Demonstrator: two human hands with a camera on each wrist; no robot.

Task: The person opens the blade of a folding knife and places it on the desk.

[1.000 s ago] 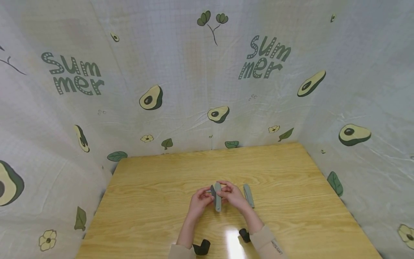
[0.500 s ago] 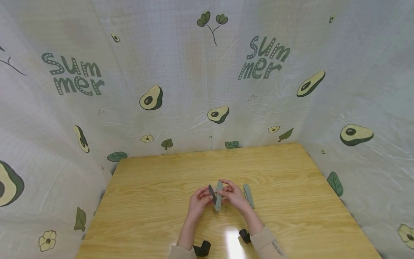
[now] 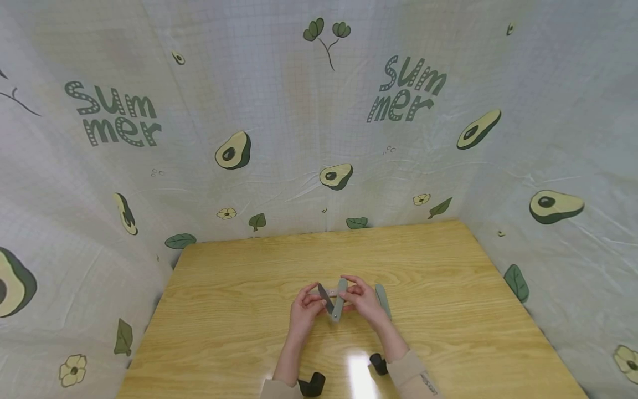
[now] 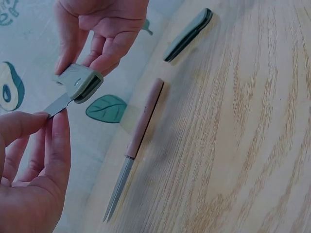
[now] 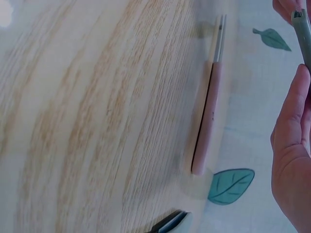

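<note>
A grey-green folding knife [image 3: 341,299] is partly unfolded, its dark blade [image 3: 325,298] standing at an angle to the handle. My left hand [image 3: 303,310] pinches the blade between thumb and fingers, as the left wrist view shows up close at the blade [image 4: 59,105]. My right hand [image 3: 364,302] grips the handle [image 4: 82,82] between thumb and fingers. The knife is held up above the table. In the right wrist view only part of the handle [image 5: 302,36] shows, at the right edge, with my right hand [image 5: 294,150] below it.
Beyond the hands, a slim pink-handled item with two narrow metal tips [image 4: 145,119] lies on the wooden table [image 3: 239,277]. A second grey-green folding knife [image 3: 382,299], folded, lies right of my right hand. A printed cloth [image 3: 279,194] surrounds the table's back and sides.
The blade has swung further out from the handle, to the left. My right hand has tilted the handle's far end to the right, and the gap between the hands has widened slightly.
</note>
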